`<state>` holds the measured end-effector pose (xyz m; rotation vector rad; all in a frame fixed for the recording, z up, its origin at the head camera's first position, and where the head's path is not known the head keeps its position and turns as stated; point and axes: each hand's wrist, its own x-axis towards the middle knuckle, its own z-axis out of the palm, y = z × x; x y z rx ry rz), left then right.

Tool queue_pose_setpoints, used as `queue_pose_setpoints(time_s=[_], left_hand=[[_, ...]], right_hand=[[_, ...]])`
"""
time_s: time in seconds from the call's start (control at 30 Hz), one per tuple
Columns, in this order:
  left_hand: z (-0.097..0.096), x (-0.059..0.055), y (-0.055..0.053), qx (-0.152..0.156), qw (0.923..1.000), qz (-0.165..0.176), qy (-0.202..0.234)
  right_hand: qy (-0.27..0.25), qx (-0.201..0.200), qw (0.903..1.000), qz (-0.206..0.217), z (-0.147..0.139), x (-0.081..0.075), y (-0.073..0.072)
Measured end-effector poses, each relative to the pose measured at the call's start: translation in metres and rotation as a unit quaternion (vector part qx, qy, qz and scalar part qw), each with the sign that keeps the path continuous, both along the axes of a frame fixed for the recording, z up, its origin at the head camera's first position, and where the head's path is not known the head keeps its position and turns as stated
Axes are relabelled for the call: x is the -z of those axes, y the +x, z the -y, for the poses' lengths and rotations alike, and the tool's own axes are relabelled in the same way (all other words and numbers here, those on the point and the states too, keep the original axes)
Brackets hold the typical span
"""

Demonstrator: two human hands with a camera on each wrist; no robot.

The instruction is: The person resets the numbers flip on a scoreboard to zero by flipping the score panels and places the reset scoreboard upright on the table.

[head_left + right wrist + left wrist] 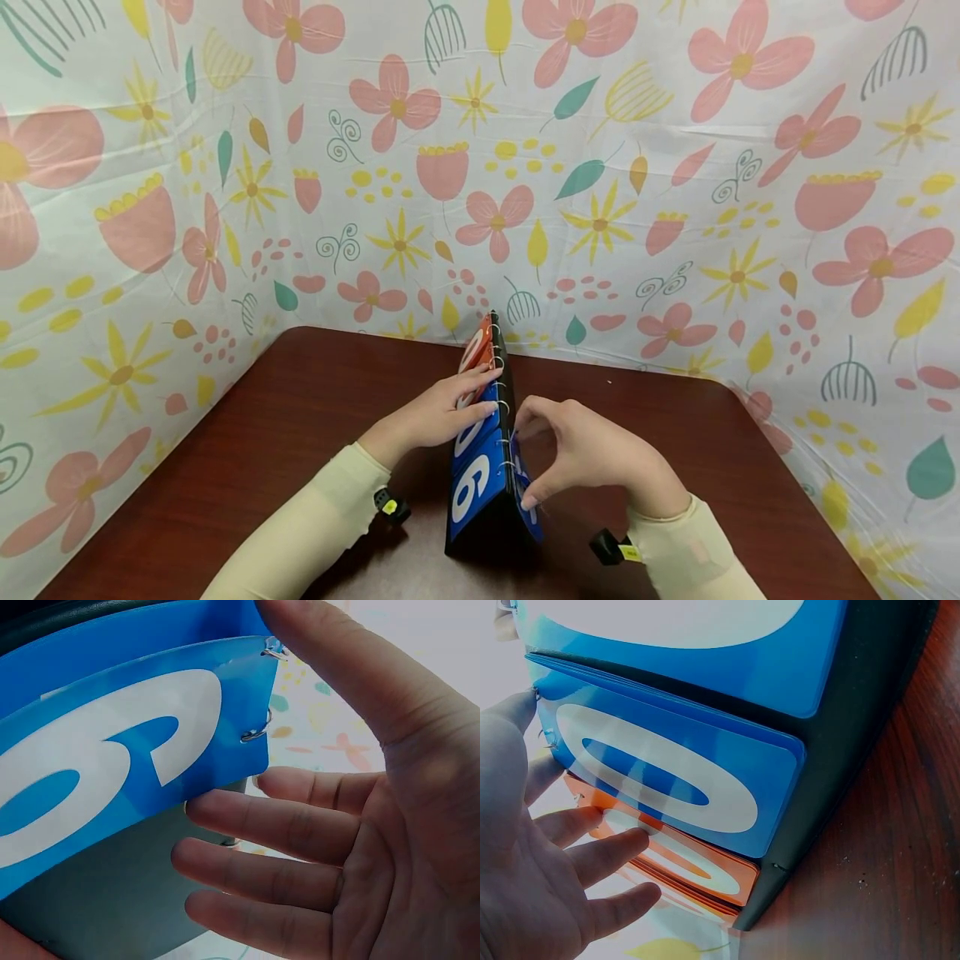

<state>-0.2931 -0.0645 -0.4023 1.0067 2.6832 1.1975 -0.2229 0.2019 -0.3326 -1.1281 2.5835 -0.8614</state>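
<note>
A tabletop flip scoreboard [480, 529] stands like a tent on the table, with ring-bound number cards over its black panels. Its left face carries a blue card with a white 6 [486, 454], a blue 0 card [656, 769] and orange cards [679, 859]. My left hand [442, 412] rests on the ringed top edge, fingers spread and extended across the 0 cards. On the other face, my right hand [592, 450] holds a blue card [135, 746] with a white looped digit, thumb at one edge and fingers at the opposite edge. Another blue card lies behind it.
The dark reddish-brown table [322, 392] extends around the scoreboard. A floral-patterned curtain [495, 167] hangs behind and along the sides. Small black devices [392, 507] are strapped at both wrists, over light sleeves [307, 525].
</note>
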Motion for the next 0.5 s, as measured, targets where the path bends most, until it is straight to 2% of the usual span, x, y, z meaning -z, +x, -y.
queue_pose_setpoints(time_s=[0.27,0.5], left_hand=[[0.0004,-0.0006,-0.0005,0.001,1.0000,-0.006,-0.003],[0.0002,0.0004,-0.0004,-0.002,1.0000,-0.004,-0.005]], right_hand=[[-0.006,-0.002,1.0000,-0.001,-0.0028,0.0004,-0.0007],[-0.016,-0.008,0.9996,-0.021,-0.0051,-0.0006,-0.0012]])
